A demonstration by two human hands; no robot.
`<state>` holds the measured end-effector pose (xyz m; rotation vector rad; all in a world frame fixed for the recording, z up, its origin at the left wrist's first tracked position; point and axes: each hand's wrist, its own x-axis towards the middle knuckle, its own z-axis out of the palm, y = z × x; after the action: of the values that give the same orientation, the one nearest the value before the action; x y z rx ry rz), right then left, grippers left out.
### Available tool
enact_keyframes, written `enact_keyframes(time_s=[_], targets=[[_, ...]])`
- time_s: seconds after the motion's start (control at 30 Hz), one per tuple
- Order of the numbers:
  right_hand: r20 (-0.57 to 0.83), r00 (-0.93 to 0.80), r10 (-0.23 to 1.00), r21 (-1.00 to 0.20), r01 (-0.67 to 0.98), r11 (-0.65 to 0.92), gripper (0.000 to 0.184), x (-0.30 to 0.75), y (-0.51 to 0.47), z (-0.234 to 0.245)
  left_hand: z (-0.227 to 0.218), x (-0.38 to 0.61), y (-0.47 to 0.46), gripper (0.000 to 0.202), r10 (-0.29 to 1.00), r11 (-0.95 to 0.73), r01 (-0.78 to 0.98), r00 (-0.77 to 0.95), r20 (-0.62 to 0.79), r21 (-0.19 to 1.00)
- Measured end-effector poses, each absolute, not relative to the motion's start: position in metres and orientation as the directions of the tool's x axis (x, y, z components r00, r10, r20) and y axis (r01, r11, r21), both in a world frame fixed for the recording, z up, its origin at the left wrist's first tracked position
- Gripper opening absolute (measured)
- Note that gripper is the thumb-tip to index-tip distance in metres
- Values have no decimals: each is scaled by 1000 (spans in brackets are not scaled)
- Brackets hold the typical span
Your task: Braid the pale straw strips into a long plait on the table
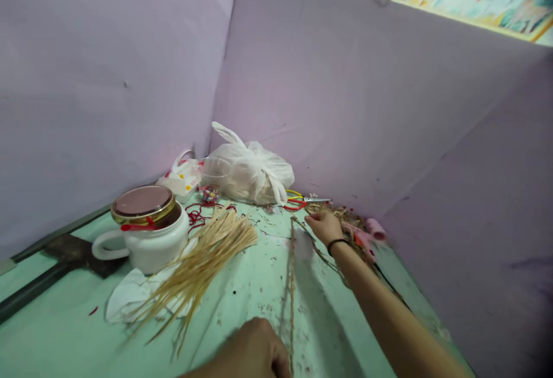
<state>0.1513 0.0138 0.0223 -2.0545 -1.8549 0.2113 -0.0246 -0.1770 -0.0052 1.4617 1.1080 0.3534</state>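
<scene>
A thin twisted straw cord (292, 291) stretches almost straight from mid-table to the near edge of the view. My left hand (254, 349), at the bottom, is closed around its near part; the fingertips are mostly hidden. Farther off, my right hand (324, 226), with a dark band on its wrist, is pinched closed by the cord's far end. A looser strand (319, 254) bends away beneath that hand and runs along the forearm. Left of the cord, a fanned bundle of dry straw (207, 257) lies partly on crumpled white tissue (129, 297).
A white mug (155, 246) with a gold-rimmed lid (142, 200) stands left beside a dark-handled hatchet (64, 260). Behind are a white plastic bag (250, 173), scissors (298, 199) and red thread (196, 215). A pink roll (375, 229) sits right. Purple walls enclose the table.
</scene>
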Motion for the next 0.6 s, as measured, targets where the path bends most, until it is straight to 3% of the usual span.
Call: enact_keyframes(time_s=[0.13, 0.27, 0.43, 0.6], targets=[[146, 166, 975, -309, 944, -115, 35, 127, 56, -4, -17, -23, -170, 11, 740, 166, 414, 547, -391, 895], [116, 264, 957, -266, 937, -227, 31, 116, 60, -20, -21, -22, -170, 13, 754, 153, 419, 535, -380, 895], [106, 335, 936, -293, 910, -292, 32, 115, 51, -21, -13, -20, -174, 13, 804, 126, 454, 474, -359, 882], [132, 307, 943, -314, 915, -254, 29, 117, 33, -24, -10, -21, -175, 10, 801, 108, 463, 483, -353, 880]])
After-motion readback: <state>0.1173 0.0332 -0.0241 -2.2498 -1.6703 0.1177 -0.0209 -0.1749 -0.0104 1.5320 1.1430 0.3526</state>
